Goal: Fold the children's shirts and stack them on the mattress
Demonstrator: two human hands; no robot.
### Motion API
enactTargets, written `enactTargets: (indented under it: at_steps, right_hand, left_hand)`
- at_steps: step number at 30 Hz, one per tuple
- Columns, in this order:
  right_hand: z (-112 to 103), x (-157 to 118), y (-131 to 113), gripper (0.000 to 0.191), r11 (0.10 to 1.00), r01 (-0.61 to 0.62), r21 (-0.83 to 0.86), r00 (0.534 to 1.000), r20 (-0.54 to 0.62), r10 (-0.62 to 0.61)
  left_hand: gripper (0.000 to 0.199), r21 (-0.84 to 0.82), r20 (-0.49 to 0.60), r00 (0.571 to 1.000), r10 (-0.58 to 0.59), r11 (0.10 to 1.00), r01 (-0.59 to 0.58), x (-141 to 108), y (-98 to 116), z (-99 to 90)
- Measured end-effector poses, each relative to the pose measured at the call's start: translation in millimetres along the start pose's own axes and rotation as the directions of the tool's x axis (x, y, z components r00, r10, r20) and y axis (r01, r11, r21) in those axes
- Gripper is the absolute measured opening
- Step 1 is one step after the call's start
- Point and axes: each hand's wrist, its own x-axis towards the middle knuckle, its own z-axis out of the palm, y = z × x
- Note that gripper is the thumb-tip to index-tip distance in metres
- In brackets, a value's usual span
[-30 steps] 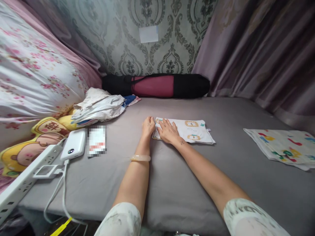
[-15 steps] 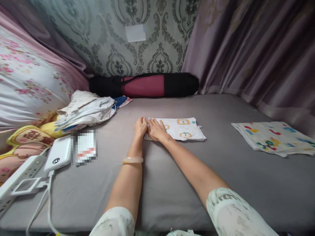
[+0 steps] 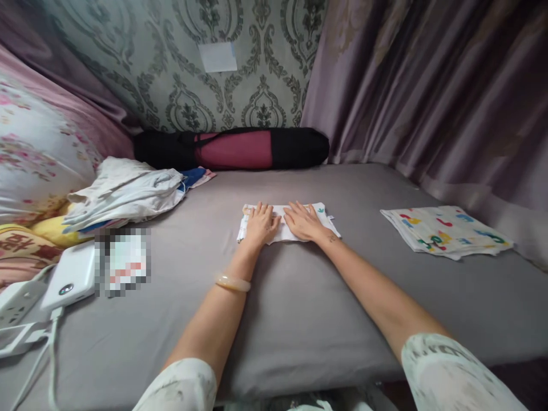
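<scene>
A folded white printed cloth (image 3: 280, 233) lies flat on the grey sheet in front of me, with a small tag at its right edge. My left hand (image 3: 260, 224) rests palm down on its left part, fingers spread. On the right part lies my right hand (image 3: 303, 221), also flat with its fingers apart. Between the two hands a strip of the cloth shows; the rest of its middle is covered by them. Off to the right is a second folded cloth (image 3: 447, 231) with colourful shapes, touched by neither hand.
A black and maroon long bag (image 3: 233, 149) lies along the patterned wall. At left are a heap of light clothes (image 3: 128, 188), a white power bank (image 3: 72, 274) with cables, a power strip (image 3: 19, 299) and a floral pillow (image 3: 34, 154). Purple curtains (image 3: 385, 85) hang at right.
My hands were side by side at the cloth's left edge; now they are apart, the right one moved to the right and the left one onto the cloth. The view has turned slightly right.
</scene>
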Motion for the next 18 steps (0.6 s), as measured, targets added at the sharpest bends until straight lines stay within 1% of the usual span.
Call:
enactTargets:
  at_steps: [3,5,7,10,13,15,17,18]
  right_hand:
    - [3,-4,14,0.054,0.999,0.001,-0.043,0.999,0.04,0.001]
    - [7,-3,17,0.054,0.999,0.0,-0.048,0.999,0.033,0.002]
    - [10,-1,19,0.054,0.999,0.002,-0.043,1.0,0.018,-0.001]
    - [12,0,20,0.054,0.999,0.011,-0.036,1.0,0.007,-0.01]
    - [15,-1,19,0.052,1.0,0.011,-0.013,0.999,-0.031,-0.012]
    - [16,-2,20,0.048,0.999,0.026,0.038,0.995,-0.094,-0.022]
    - [13,-3,26,0.043,0.988,0.044,0.148,0.986,-0.163,-0.019]
    - [9,-5,31,0.041,0.974,0.039,0.222,0.981,-0.191,0.004]
  left_hand:
    - [0.051,0.057,0.093,0.996,0.009,0.998,-0.014,-3,5,4.2]
    - [0.054,0.074,0.135,0.991,-0.003,0.997,-0.007,-3,4,5.0]
    - [0.056,0.07,0.167,0.986,-0.024,0.997,0.013,-2,2,5.0]
    - [0.057,0.042,0.183,0.982,-0.04,0.999,0.033,-1,-1,5.5]
    - [0.055,-0.001,0.15,0.988,-0.033,0.999,0.034,0,-4,8.1]
    - [0.053,-0.044,0.103,0.995,-0.005,0.999,0.009,2,-9,9.8]
    - [0.05,-0.102,0.041,0.999,0.033,0.994,-0.029,3,-16,9.0]
    - [0.047,-0.124,0.003,1.0,0.025,0.992,-0.024,2,-21,7.1]
